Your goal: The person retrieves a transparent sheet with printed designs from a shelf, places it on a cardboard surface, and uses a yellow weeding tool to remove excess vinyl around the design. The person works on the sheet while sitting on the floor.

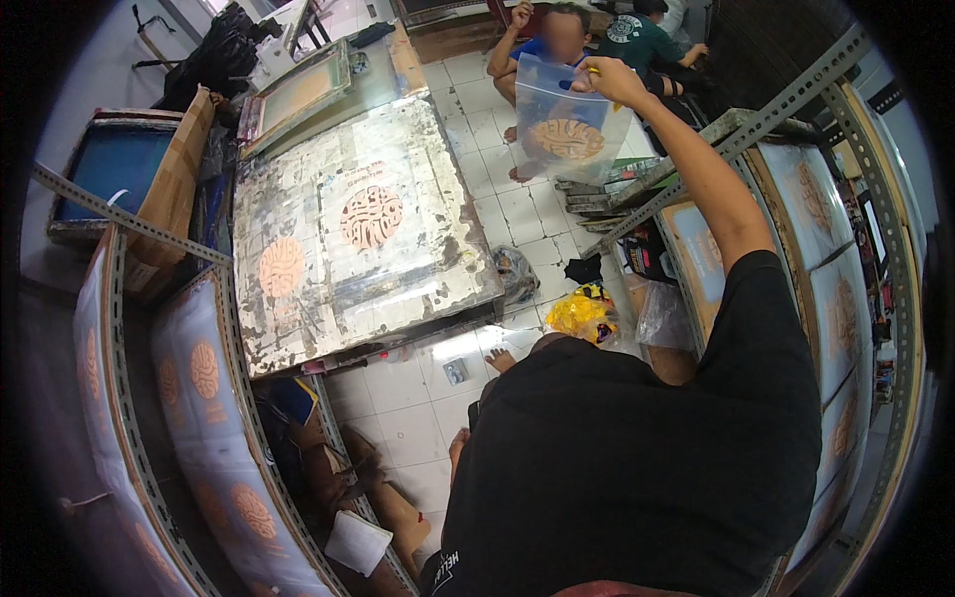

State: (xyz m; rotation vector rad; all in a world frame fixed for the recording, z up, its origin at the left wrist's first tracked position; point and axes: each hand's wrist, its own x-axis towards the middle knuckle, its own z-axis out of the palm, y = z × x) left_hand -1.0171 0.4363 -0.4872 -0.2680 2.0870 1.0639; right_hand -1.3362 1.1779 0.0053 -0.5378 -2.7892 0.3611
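Note:
My right arm reaches out to the far right. Its hand [609,82] is closed on the top edge of a frosted, see-through plastic bag [562,104]. The bag hangs upright in the air, past the table's right side, with a round copper-coloured print on its lower half. A small yellow bit shows at the fingers; I cannot make out what it is. My left hand does not show. On the worn, paint-stained table [458,264] are two similar round prints, a darker one [371,217] and a paler one [282,267].
A framed screen [298,95] lies at the table's far end. Metal racks with printed plastic sheets [204,368] stand left and right. A yellow plastic bag [584,314] is on the tiled floor. Two people [557,35] are low down at the back. A blue screen [109,164] leans left.

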